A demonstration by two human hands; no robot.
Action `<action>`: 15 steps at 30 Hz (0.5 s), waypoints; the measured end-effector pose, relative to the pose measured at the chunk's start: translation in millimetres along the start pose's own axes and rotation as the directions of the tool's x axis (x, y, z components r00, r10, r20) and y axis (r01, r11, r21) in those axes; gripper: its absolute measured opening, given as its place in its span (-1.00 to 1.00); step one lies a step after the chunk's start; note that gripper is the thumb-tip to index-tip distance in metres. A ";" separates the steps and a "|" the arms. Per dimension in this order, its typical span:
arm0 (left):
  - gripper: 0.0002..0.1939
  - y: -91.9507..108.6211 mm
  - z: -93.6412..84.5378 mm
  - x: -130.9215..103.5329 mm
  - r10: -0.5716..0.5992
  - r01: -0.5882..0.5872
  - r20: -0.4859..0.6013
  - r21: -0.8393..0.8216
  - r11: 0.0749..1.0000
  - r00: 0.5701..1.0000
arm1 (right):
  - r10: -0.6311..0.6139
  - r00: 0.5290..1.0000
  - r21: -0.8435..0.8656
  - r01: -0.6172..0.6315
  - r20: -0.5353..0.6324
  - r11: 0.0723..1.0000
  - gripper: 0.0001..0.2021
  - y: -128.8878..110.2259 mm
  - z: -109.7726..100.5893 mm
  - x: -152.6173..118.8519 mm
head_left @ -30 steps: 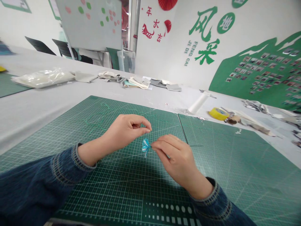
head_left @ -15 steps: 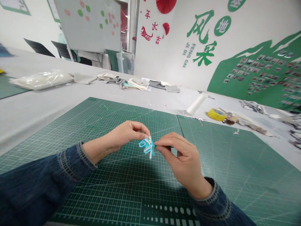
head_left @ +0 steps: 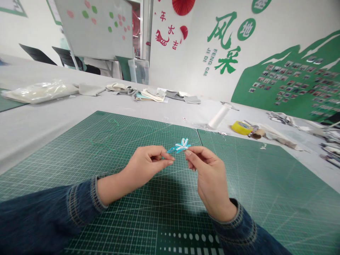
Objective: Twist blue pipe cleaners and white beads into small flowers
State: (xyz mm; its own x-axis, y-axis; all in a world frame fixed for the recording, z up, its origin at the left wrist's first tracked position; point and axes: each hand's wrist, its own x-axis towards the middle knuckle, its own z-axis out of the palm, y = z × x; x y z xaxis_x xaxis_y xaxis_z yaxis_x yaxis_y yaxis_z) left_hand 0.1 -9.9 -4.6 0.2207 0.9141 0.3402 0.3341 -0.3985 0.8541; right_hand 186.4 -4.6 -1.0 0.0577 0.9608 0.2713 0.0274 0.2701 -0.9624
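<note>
A small blue flower with white beads along its petals (head_left: pixel 182 144) is held up above the green cutting mat (head_left: pixel 127 131). The fingertips of my right hand (head_left: pixel 209 177) pinch it at its base, on the right. On the other side, my left hand (head_left: pixel 145 166) has thumb and forefinger together at the tip of a blue loop that sticks out from the flower. Whether those fingertips grip the loop firmly is hard to see, but they touch it. The flower's stem is hidden behind my right fingers.
Beyond the mat lie a white roll (head_left: pixel 219 116), yellow tape (head_left: pixel 241 128), a brown cardboard tube (head_left: pixel 257 134), fabric scraps (head_left: pixel 152 94) and a plastic-wrapped bundle (head_left: pixel 42 91). A second green mat (head_left: pixel 247 163) adjoins on the right. Green thread (head_left: pixel 114 123) lies on the mat.
The flower has turned so its beaded petals point up, and has moved up and right. My left hand has shifted from its top to the loop at its left side.
</note>
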 end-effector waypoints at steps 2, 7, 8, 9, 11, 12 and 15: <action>-0.91 1.2 0.1 -5.0 0.210 -0.195 -0.044 0.224 0.955 0.977 | 0.011 1.000 -0.030 -0.011 -0.011 0.999 -0.92 -0.5 -0.2 0.0; -0.89 4.1 -5.4 -11.4 0.574 -0.485 0.053 0.601 0.635 0.817 | -0.025 0.999 -0.187 0.017 -0.041 0.982 -0.94 -6.3 0.4 -2.5; -0.87 5.2 -7.1 -11.6 0.609 -0.514 0.086 0.637 0.575 0.788 | -0.049 0.998 -0.230 0.037 -0.044 0.972 -0.95 -7.9 0.9 -3.1; -0.87 6.6 -8.7 -11.6 0.633 -0.533 0.113 0.661 0.528 0.766 | -0.076 0.996 -0.271 0.062 -0.042 0.961 -0.95 -9.3 1.5 -3.6; -0.87 10.2 -11.5 -11.4 0.657 -0.557 0.151 0.686 0.468 0.738 | -0.139 0.990 -0.336 0.122 -0.026 0.934 -0.95 -11.0 2.7 -4.4; -0.87 12.1 -12.6 -11.4 0.662 -0.566 0.168 0.693 0.447 0.730 | -0.173 0.985 -0.363 0.157 -0.012 0.919 -0.94 -11.4 3.2 -4.8; -0.87 17.7 -14.6 -11.8 0.676 -0.579 0.196 0.709 0.403 0.710 | -0.286 0.958 -0.450 0.273 0.040 0.851 -0.91 -11.4 4.7 -6.1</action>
State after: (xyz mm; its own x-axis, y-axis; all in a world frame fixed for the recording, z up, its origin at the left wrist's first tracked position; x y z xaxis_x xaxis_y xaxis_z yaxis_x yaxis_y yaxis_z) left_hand -9.9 -26.7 12.3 0.5624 0.3654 0.7417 0.6561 -0.7431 -0.1314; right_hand 181.0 -13.2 8.3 0.0072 0.8454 0.5341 0.4876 0.4634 -0.7400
